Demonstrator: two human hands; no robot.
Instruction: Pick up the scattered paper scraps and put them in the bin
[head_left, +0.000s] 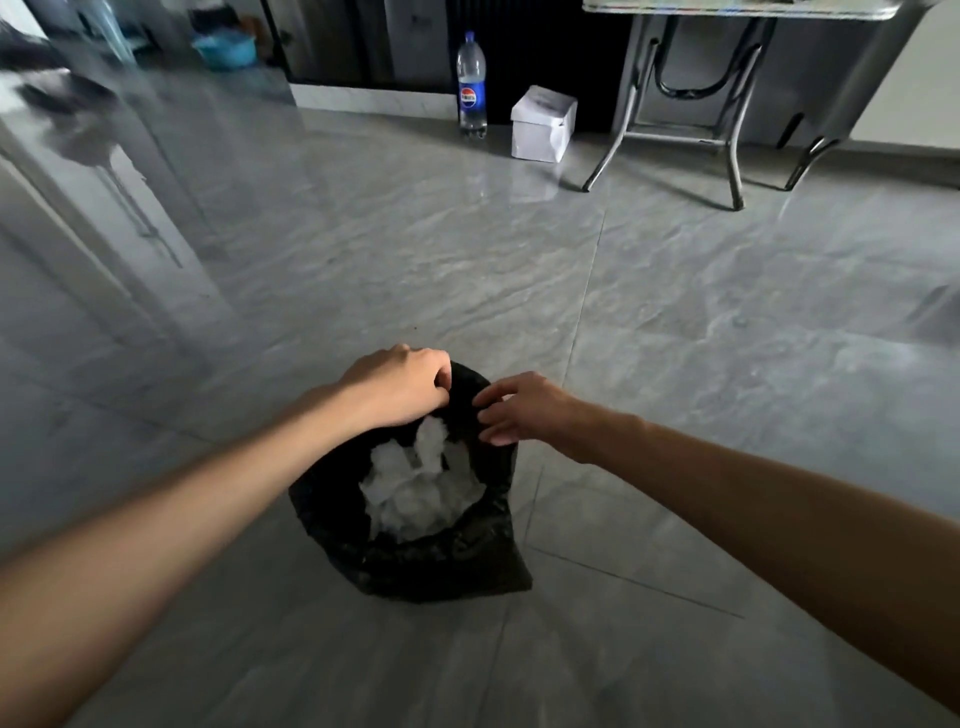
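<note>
Grey glossy tile floor (675, 312) underfoot, dim light, no loose scraps visible anywhere on it. Nearest, black bin (415, 561) lined with a bag, standing on the tiles between both forearms. Inside, white paper scraps (415, 493) heaped well up toward the rim. At the far rim, left hand (400, 387) curled, fingertips pinching the bag edge, closed on the liner. Just beside it, right hand (519, 410) with fingers spread and loose, gripping nothing, tips touching or nearly touching the same far edge; contact hard to tell. Step in hand, by the look of it: last drop done or liner being tidied, collecting seemingly near its end. Next move likely calls for a scan of the floor outside this view for leftovers, then a light pinch on each thin scrap, flat paper on slick tile being awkward to lift. Farther off, by the dark wall, clear bottle (471, 85) with a blue cap and a blue Pepsi label, globe logo readable, small print not. Beside it, white box (543, 124), no legible writing. Beyond, metal folding table (727, 10), legs only mostly seen, and far left a blue basin (226, 49).
</note>
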